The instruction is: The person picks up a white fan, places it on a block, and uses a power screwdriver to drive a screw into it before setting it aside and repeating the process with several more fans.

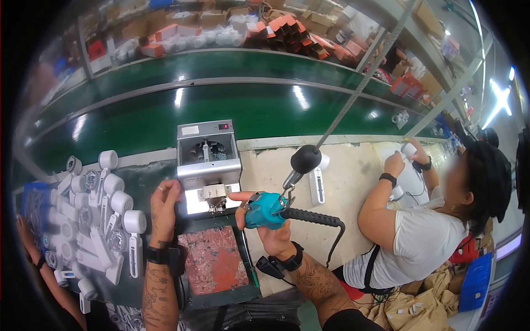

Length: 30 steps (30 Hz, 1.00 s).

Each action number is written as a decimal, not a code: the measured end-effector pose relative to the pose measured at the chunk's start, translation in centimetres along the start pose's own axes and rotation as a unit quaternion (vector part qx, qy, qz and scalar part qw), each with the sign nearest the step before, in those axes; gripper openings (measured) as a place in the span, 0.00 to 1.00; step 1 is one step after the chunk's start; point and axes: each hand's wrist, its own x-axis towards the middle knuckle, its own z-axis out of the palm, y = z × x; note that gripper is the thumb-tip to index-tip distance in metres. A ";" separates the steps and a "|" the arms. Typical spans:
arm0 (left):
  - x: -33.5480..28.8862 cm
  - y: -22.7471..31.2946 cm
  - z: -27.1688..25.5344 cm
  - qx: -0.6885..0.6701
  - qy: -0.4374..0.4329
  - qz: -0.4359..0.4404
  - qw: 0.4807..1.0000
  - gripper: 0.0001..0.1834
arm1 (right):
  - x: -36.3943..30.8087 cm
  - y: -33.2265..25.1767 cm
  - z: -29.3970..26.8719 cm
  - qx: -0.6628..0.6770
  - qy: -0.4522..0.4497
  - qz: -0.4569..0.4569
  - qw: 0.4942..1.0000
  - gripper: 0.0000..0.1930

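My right hand (pixel 274 240) is wrapped round a teal electric screwdriver (pixel 264 212), which hangs from a black suspension grip (pixel 305 159) on a cable. Its index finger stretches toward the front of a grey metal screw feeder (pixel 208 170) with loose screws in its top opening. The screwdriver's tip is hidden from me. My left hand (pixel 164 203) is beside the feeder's left front corner, fingers curled in toward the thumb; whatever they may hold is not visible. Below the feeder lies a worn red mat (pixel 213 260).
White handheld devices with round heads (pixel 110 218) are heaped at left, by another person's arm (pixel 33 248). One white device (pixel 317 185) lies right of the screwdriver. At right a co-worker (pixel 411 237) handles a white part. A green conveyor (pixel 265 107) runs behind.
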 end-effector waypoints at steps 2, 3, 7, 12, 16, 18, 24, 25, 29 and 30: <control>0.0 0.0 0.0 -0.001 0.000 0.000 1.000 0.08 | 0.0 0.0 0.0 -0.001 0.001 0.002 1.000 0.61; -0.1 0.1 0.0 0.000 -0.001 0.000 1.000 0.08 | 0.0 0.0 0.0 -0.001 0.001 0.002 1.000 0.61; 0.0 0.1 0.0 -0.003 -0.002 0.000 1.000 0.08 | 0.1 0.0 0.0 -0.006 0.000 -0.004 1.000 0.61; -0.1 0.1 0.0 -0.001 -0.003 0.003 1.000 0.08 | 0.0 -0.2 0.3 -0.016 0.030 0.046 0.998 0.66; -0.2 0.2 0.0 -0.004 -0.006 0.009 1.000 0.07 | -0.1 -0.2 0.4 -0.014 0.018 0.014 1.000 0.63; -0.2 0.0 -0.2 -0.004 -0.004 0.010 1.000 0.07 | -0.2 -0.1 0.6 -0.021 0.030 0.039 0.999 0.65; -0.1 0.1 0.0 -0.003 -0.005 0.011 1.000 0.07 | -0.2 -0.2 0.5 -0.021 0.033 0.034 0.999 0.65; -0.1 0.1 0.0 -0.004 -0.003 0.012 1.000 0.07 | -0.2 -0.2 0.5 -0.019 0.035 0.037 0.999 0.65; -0.1 0.2 0.1 -0.006 -0.005 0.011 1.000 0.07 | -0.1 -0.2 0.5 -0.012 0.035 0.045 0.998 0.66; -0.1 0.3 0.0 -0.004 -0.002 0.009 1.000 0.07 | -0.1 -0.2 0.5 -0.011 0.035 0.043 0.998 0.66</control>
